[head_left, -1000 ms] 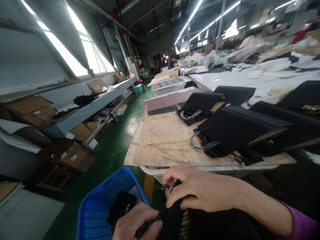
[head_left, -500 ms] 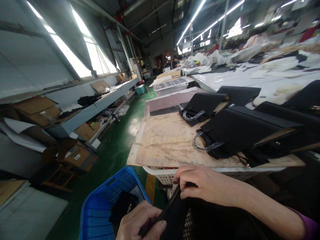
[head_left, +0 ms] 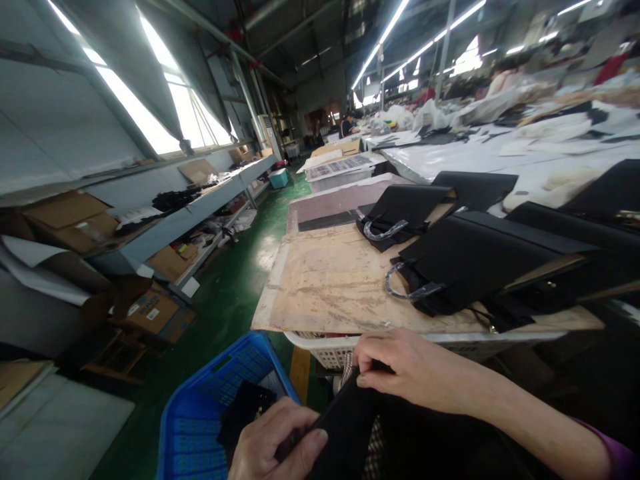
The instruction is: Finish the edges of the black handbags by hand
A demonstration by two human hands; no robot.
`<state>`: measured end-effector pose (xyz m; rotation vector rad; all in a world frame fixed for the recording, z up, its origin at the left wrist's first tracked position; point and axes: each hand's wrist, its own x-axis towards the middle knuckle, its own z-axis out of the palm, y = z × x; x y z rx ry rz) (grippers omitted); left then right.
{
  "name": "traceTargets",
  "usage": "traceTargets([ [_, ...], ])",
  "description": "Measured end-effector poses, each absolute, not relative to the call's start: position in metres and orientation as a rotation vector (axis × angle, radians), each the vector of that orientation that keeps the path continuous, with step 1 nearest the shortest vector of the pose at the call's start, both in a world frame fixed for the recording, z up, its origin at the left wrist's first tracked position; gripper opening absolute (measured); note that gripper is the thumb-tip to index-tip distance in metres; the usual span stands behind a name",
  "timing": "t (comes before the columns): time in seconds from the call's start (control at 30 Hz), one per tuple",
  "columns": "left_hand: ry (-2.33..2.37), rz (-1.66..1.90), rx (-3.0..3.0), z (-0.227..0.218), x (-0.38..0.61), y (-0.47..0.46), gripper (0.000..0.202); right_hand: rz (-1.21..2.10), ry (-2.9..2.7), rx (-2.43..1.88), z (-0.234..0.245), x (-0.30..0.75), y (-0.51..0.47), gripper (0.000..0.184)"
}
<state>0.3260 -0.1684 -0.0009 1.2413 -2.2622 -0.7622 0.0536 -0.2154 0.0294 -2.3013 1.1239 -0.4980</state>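
Observation:
Low in the view, a black leather-like piece (head_left: 345,427) is stretched between both hands; what it belongs to is hidden in the dark below. My left hand (head_left: 277,437) pinches its near end between thumb and fingers. Farther along the same edge, my right hand (head_left: 393,365) grips it with curled fingers. Checked cloth (head_left: 376,447) shows beside the piece. Just beyond the left hand stands a blue plastic basket (head_left: 193,400) with a black item (head_left: 247,408) inside, bearing small metal fittings.
A worn board (head_left: 320,283) lies over a white basket (head_left: 333,350). Black handbags (head_left: 480,260) with plastic-wrapped handles lie on its right. A long white worktable (head_left: 440,157) holds cut pieces. Cardboard boxes (head_left: 153,307) and a shelf bench (head_left: 195,207) line the left side.
The right hand has shifted slightly right along with the far end of the black piece, whose edge looks straighter. My left hand keeps its pinch, and the view has moved a little.

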Motion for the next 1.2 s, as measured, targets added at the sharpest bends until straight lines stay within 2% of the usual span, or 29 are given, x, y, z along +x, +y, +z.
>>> traceTargets([
  [0.27,-2.193,-0.730,1.277,-0.005,0.322,-0.167,0.018,-0.527,1.149,-2.344,0.024,0.054,-0.216,0.012],
  [0.53,-2.366,-0.701,1.187,0.000,0.327,-0.174,0.016,-0.575,1.256,-2.277,0.026,0.061,-0.213,0.009],
  [0.73,-2.310,-0.983,1.251,0.026,0.292,-0.196,0.014,-0.583,1.302,-2.209,0.031,0.062,-0.210,0.008],
  [0.83,-2.214,-1.100,1.290,0.033,0.266,-0.206,0.004,-0.591,1.314,-2.146,0.031,0.060,-0.211,0.007],
  [0.97,-2.204,-1.157,1.240,0.027,0.253,-0.214,0.016,-0.609,1.275,-2.034,0.028,0.052,-0.213,0.005],
  [1.2,-2.138,-1.229,1.248,0.008,0.261,-0.216,0.016,-0.642,1.250,-2.104,0.029,0.039,-0.207,0.010],
])
